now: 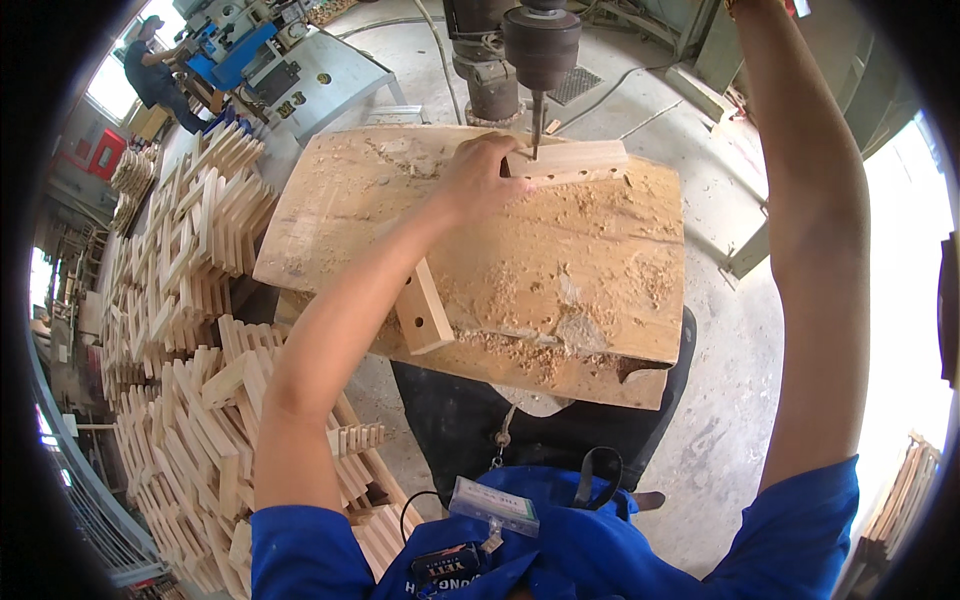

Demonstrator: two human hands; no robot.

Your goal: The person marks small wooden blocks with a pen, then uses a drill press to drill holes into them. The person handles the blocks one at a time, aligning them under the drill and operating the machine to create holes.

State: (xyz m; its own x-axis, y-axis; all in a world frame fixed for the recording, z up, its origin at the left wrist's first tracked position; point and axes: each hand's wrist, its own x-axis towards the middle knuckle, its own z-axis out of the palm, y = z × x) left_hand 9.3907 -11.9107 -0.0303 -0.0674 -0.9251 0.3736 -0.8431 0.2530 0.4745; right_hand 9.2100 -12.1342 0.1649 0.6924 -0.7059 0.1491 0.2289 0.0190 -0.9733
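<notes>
Left hand point(480, 178) grips wooden slat point(572, 160) near board's point(600, 290) far edge; right hand unseen.

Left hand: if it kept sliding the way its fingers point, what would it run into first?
The left hand points right along the wooden slat it holds down; the drill bit standing over that slat looks first in line, though depth is hard to judge.

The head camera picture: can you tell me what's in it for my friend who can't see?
A person's left hand presses a small wooden block onto a sawdust-covered board under a drill press bit. Their right arm reaches up out of the picture. Another drilled block lies near the board's edge, and stacks of wooden pieces stand on the left.
</notes>
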